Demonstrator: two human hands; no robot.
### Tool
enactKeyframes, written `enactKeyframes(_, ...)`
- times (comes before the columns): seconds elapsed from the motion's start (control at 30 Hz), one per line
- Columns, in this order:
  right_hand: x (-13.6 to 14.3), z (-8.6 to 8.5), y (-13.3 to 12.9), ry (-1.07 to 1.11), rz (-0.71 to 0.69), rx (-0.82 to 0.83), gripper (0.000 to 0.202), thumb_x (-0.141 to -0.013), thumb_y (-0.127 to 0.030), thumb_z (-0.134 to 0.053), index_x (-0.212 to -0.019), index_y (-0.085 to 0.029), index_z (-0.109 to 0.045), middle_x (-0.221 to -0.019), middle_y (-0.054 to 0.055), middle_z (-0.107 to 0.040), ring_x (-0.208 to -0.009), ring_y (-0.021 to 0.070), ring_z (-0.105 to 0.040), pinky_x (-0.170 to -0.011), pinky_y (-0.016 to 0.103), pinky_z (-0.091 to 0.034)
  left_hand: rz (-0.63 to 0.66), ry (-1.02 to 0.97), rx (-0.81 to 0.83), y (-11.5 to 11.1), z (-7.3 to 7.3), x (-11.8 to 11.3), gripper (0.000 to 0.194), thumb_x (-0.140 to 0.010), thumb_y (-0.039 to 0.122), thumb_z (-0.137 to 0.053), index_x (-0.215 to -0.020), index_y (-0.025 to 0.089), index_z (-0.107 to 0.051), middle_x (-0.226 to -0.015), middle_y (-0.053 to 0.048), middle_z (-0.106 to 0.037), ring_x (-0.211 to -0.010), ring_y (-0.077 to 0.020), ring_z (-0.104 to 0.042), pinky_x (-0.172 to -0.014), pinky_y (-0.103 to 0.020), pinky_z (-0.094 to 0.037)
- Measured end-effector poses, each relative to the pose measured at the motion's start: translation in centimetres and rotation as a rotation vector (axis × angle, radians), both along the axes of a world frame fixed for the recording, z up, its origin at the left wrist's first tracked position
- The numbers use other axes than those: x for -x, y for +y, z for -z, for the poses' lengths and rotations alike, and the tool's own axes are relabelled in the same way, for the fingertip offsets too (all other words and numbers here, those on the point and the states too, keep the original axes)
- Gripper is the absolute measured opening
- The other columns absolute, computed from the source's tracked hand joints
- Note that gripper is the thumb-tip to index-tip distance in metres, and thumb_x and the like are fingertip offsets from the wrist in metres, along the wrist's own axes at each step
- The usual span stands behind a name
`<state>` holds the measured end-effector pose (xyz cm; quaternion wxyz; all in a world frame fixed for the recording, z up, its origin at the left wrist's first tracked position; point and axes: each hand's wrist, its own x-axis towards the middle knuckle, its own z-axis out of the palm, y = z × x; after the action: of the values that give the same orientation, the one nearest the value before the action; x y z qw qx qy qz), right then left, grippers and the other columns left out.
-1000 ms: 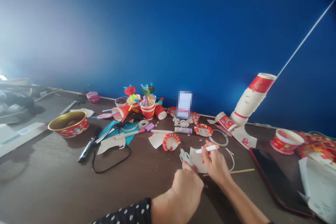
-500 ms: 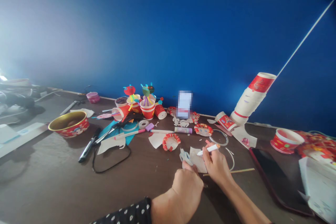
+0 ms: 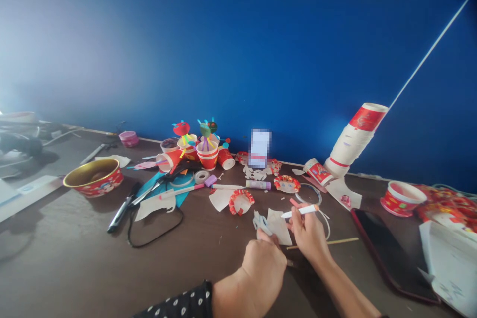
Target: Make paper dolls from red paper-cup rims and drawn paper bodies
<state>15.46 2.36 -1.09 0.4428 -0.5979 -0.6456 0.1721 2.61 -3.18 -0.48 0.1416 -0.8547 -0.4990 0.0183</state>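
Observation:
My right hand (image 3: 310, 234) pinches a white marker (image 3: 301, 211) with an orange end, its tip pointing left over a piece of white paper (image 3: 278, 226). A small pink-orange stick-like piece (image 3: 294, 202) shows just beyond those fingers. My left hand (image 3: 265, 264) is curled closed on the near left side of the paper. At its fingertips is a pale blue-grey object (image 3: 261, 222) whose kind I cannot tell; what the curled fingers hold is hidden. A thin yellowish stick (image 3: 341, 241) lies right of the paper, partly behind my right hand.
Red-trimmed paper rings (image 3: 241, 202) and a glue stick (image 3: 258, 185) lie beyond my hands. Paper cups (image 3: 207, 155) with coloured figures stand by the wall. A phone (image 3: 391, 253) and leaning cup stack (image 3: 354, 139) are right; a gold-lined bowl (image 3: 93, 177) and black-handled knife (image 3: 121, 211) left.
The whole view has shifted slightly, with things sitting a little further left. The marker's tip is a bit higher above the paper. Both hands keep nearly the same pose.

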Motion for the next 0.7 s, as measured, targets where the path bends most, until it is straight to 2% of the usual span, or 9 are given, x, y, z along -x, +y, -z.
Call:
enactKeyframes(0.1, 0.17, -0.2, -0.08, 0.08, 0.001, 0.056, 0.035, -0.082, -0.042, -0.036, -0.098, -0.013, -0.048, -0.077, 0.011, -0.063, -0.053, 0.0165, -0.062, -0.05, 0.026, -0.052, -0.005, -0.007, -0.013, 0.02, 0.0, 0.03, 0.041, -0.071, 0.017, -0.055, -0.11, 0.004, -0.055, -0.093, -0.029, -0.059, -0.058, -0.0227, -0.061, -0.044, -0.026, -0.044)
enactKeyframes(0.23, 0.36, -0.5, -0.13, 0.072, -0.007, 0.049, 0.036, -0.083, -0.042, -0.035, -0.101, -0.013, -0.049, -0.073, 0.01, -0.064, -0.053, 0.0173, -0.062, -0.049, 0.027, -0.052, -0.005, -0.004, -0.008, 0.0, 0.04, 0.05, 0.04, -0.07, 0.018, -0.056, -0.108, 0.005, -0.056, -0.095, -0.03, -0.058, -0.058, -0.0222, -0.061, -0.044, -0.026, -0.044)
enactKeyframes(0.43, 0.11, -0.05, 0.06, -0.07, -0.009, -0.024, 0.032, -0.084, -0.038, -0.034, -0.098, -0.013, -0.05, -0.058, 0.006, -0.061, -0.053, 0.0202, -0.063, -0.05, 0.03, -0.05, -0.015, 0.005, 0.003, -0.03, -0.01, 0.01, 0.044, -0.071, 0.018, -0.055, -0.113, 0.005, -0.052, -0.097, -0.03, -0.057, -0.06, -0.0228, -0.061, -0.044, -0.025, -0.044)
enactKeyframes(0.7, 0.08, 0.22, 0.24, -0.191, 0.01, -0.124, 0.027, -0.084, -0.034, -0.033, -0.092, -0.015, -0.051, -0.056, 0.005, -0.059, -0.061, 0.022, -0.064, -0.054, 0.031, -0.049, 0.008, 0.023, 0.003, -0.04, -0.09, 0.0, 0.043, -0.07, 0.018, -0.056, -0.111, 0.004, -0.054, -0.097, -0.031, -0.057, -0.067, -0.0268, -0.062, -0.045, -0.026, -0.045)
